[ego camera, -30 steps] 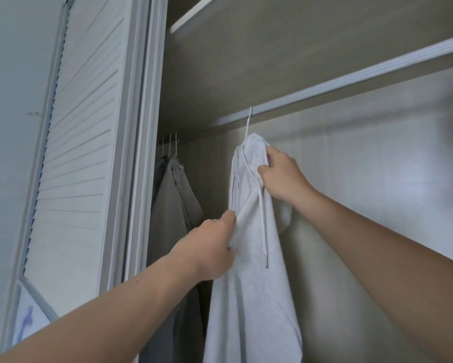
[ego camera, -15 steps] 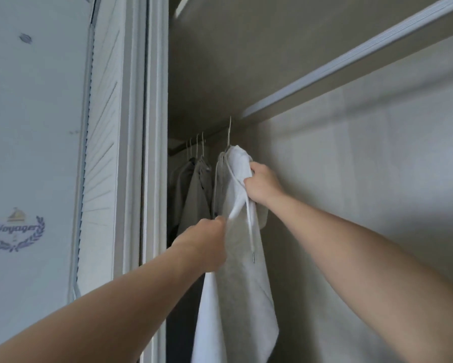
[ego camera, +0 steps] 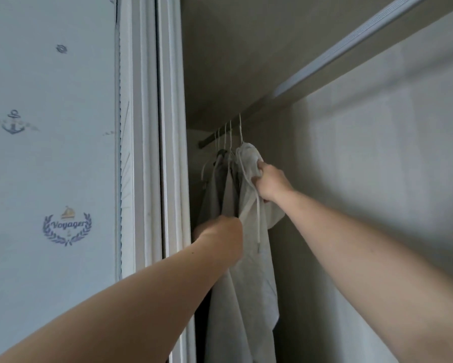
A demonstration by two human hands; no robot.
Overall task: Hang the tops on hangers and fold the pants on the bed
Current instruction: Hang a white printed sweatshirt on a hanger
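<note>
A white hooded top (ego camera: pixel 249 284) with a drawstring hangs on a white wire hanger (ego camera: pixel 240 129) from the dark closet rod (ego camera: pixel 207 142). My right hand (ego camera: pixel 271 183) grips the top's hood and shoulder just under the hanger hook. Lower down, my left hand (ego camera: pixel 225 237) holds the top's front edge at chest height; its fingers are hidden behind the fabric. The top hangs close against several grey tops (ego camera: pixel 220 189) on their own hangers to its left.
The white closet door frame (ego camera: pixel 167 153) stands just left of the hanging clothes. A pale wall with nautical prints (ego camera: pixel 50 179) fills the left. A shelf (ego camera: pixel 246 61) sits above the rod, and the closet's back panel (ego camera: pixel 377 179) spreads to the right.
Both hands have slid the white top on its hanger leftwards along the rod, up against the grey tops. My view has turned left, showing more of the wall.
</note>
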